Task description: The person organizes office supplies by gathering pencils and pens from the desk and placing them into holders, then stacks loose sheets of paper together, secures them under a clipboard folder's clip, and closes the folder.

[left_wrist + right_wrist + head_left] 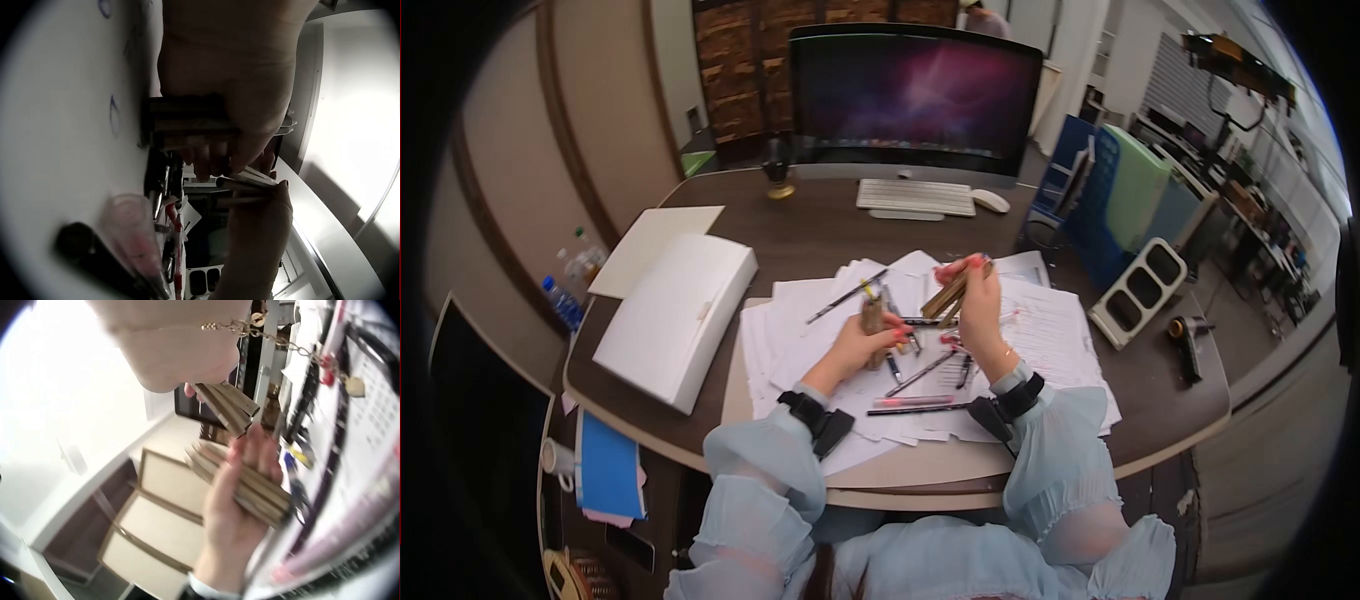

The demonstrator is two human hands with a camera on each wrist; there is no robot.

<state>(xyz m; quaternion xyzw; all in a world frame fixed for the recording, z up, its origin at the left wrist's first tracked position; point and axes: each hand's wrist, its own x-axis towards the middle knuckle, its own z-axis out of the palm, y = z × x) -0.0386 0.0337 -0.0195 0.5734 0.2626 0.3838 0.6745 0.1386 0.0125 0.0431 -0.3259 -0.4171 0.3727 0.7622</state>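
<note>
My left hand (855, 349) grips a bundle of brown wooden-looking sticks (265, 494) low over the papers (800, 345). Up and to the right of it, my right hand (980, 315) holds a second group of similar brown sticks (947, 298), tilted, with their lower ends toward the left hand. In the right wrist view the two groups are close together, and the left hand (231, 512) has its fingers curled round its bundle. Pens lie loose below both hands, among them a black pen (920, 374) and a pink pen (914, 401).
A monitor (915, 100), keyboard (915, 197) and mouse (990, 201) stand at the back. On the left lies a white box (670, 310). To the right are blue and green file holders (1135, 180), a white three-slot holder (1138, 293) and a yellow-and-black tool (1188, 350).
</note>
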